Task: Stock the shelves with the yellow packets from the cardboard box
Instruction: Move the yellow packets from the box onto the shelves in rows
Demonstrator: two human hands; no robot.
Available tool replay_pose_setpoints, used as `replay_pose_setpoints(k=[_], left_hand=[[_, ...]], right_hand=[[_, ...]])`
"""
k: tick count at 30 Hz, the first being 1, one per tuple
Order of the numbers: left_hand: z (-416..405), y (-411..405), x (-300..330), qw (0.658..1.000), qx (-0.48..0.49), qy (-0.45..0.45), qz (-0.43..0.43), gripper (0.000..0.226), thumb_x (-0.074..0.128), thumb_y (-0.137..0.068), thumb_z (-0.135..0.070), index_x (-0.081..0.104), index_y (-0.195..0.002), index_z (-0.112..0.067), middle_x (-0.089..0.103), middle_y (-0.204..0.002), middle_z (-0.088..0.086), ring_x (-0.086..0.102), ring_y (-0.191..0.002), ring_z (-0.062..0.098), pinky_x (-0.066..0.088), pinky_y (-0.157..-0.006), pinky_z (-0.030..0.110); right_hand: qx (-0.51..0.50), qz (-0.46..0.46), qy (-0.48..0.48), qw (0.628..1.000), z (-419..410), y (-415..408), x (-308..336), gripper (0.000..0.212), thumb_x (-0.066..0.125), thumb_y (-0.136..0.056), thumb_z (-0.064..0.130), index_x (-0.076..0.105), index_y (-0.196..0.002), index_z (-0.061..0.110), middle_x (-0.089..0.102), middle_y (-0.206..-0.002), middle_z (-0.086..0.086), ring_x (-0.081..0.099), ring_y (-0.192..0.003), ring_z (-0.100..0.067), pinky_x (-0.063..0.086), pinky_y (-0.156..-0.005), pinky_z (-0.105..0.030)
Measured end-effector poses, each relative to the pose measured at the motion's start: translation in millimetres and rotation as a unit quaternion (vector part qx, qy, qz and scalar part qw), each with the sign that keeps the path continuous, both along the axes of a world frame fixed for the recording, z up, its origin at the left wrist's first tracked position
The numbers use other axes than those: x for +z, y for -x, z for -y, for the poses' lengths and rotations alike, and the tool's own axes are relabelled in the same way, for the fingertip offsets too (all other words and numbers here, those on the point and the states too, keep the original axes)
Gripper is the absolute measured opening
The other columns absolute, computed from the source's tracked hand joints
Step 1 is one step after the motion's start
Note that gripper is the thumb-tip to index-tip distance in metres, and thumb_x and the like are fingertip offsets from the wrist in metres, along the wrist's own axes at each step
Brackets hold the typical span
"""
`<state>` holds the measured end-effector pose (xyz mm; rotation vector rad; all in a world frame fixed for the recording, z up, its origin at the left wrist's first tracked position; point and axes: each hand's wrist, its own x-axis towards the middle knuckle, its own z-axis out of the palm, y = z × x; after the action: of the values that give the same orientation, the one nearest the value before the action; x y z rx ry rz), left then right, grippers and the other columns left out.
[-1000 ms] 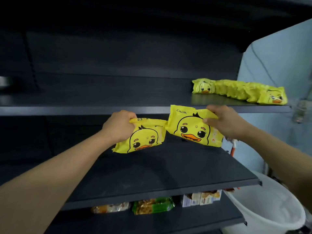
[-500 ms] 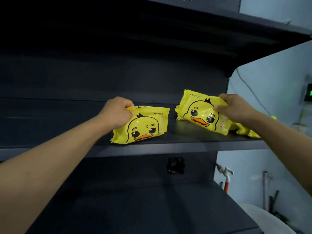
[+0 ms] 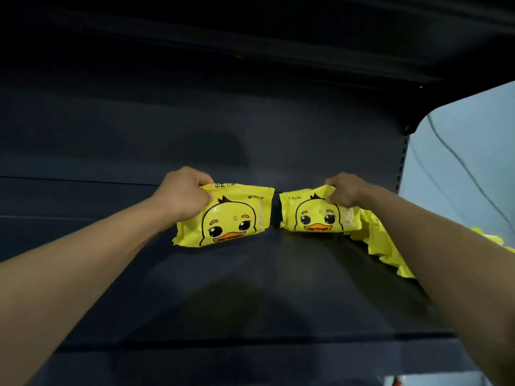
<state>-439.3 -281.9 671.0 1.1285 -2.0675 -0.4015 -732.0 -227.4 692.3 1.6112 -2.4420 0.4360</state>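
Note:
Two yellow packets printed with a duck face stand side by side deep on a dark shelf [image 3: 250, 296]. My left hand [image 3: 184, 195] grips the top left corner of the left packet [image 3: 225, 218]. The top edge of the right packet [image 3: 315, 214] is pinched by my right hand [image 3: 347, 190]. A small gap separates the two packets. More yellow packets [image 3: 381, 246] lie in a row behind my right forearm, partly hidden by it. The cardboard box is out of view.
The shelf's dark back panel [image 3: 195, 129] rises just behind the packets, and another shelf [image 3: 250, 51] hangs overhead. A pale blue wall [image 3: 459, 162] with a dark cable lies past the shelf's right upright. The shelf stretches bare to the left and front.
Both hands have carried their packets up from the lower shelf level and pushed them deeper onto this shelf. The right packet now stands beside the row of packets.

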Motion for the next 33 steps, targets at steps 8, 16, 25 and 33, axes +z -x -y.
replay_pose_setpoints(k=[8,16,25,33], left_hand=[[27,20,-3,0.999,-0.033,-0.026,0.003,0.025,0.056,-0.09,-0.007,0.063,-0.073,-0.024,0.065,-0.08,-0.004,0.059,-0.077,0.012,0.041,-0.061,0.021],[33,43,0,0.996,-0.064,-0.063,-0.005,0.02,0.058,-0.09,-0.008,0.066,-0.078,-0.021,0.07,-0.087,0.004,0.064,-0.085,0.019,0.049,-0.076,0.03],[27,146,1,0.989,-0.126,-0.083,-0.008,0.015,0.059,-0.088,-0.003,0.07,-0.093,-0.011,0.069,-0.095,0.008,0.063,-0.088,0.019,0.048,-0.075,0.025],[36,217,-20,0.993,-0.082,0.012,0.084,0.033,0.05,-0.088,-0.006,0.064,-0.116,-0.016,0.064,-0.118,0.006,0.057,-0.11,0.027,0.046,-0.087,0.032]], right_hand=[[-0.038,-0.013,-0.034,0.999,52,29,-30,0.05,0.05,-0.093,0.011,0.039,-0.141,0.014,0.039,-0.146,-0.009,0.036,-0.134,-0.028,0.03,-0.112,-0.043],[-0.117,-0.072,0.018,0.99,52,32,-17,0.061,0.063,-0.084,0.017,0.032,-0.137,0.012,0.042,-0.135,-0.016,0.042,-0.126,-0.033,0.039,-0.101,-0.044],[-0.062,-0.135,-0.012,0.989,2,60,37,0.046,0.051,-0.088,0.015,0.038,-0.132,0.005,0.047,-0.132,-0.018,0.048,-0.118,-0.038,0.044,-0.085,-0.033],[-0.059,-0.173,-0.069,0.981,-23,82,39,0.048,0.057,-0.085,0.027,0.047,-0.128,0.009,0.054,-0.124,-0.01,0.054,-0.108,-0.03,0.05,-0.087,-0.035]])
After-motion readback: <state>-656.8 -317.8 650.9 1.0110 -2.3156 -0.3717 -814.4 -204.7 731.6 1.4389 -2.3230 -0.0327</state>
